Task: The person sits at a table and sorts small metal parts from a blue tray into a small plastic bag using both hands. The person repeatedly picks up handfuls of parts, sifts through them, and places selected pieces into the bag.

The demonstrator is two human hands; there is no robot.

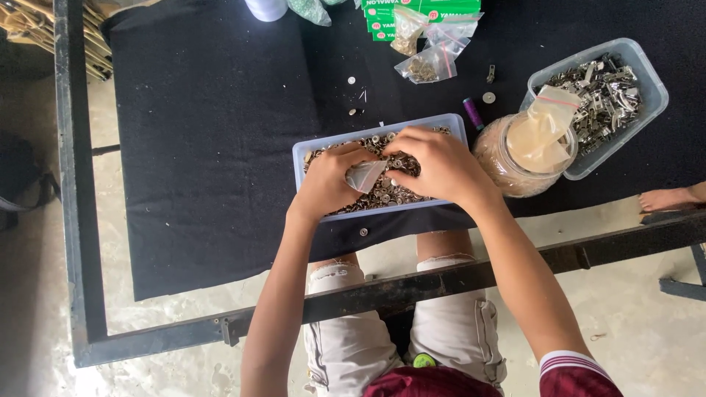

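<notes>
Both hands are over a pale blue rectangular tray [312, 147] filled with several small metal rings and fasteners. My left hand [329, 181] pinches one side of a small clear plastic bag [365, 176] above the pile. My right hand [435, 166] grips the bag's other side, fingers curled down into the metal pieces. The bag sits between the two hands, partly hidden by the fingers.
A round clear jar [523, 151] with a plastic bag in its mouth stands right of the tray. Beyond it is a clear tub [631, 60] of metal clips. Small bags [430, 55], green boxes [390, 13], a purple spool [473, 112] lie on the black cloth [213, 132]. A foot [669, 198] shows at right.
</notes>
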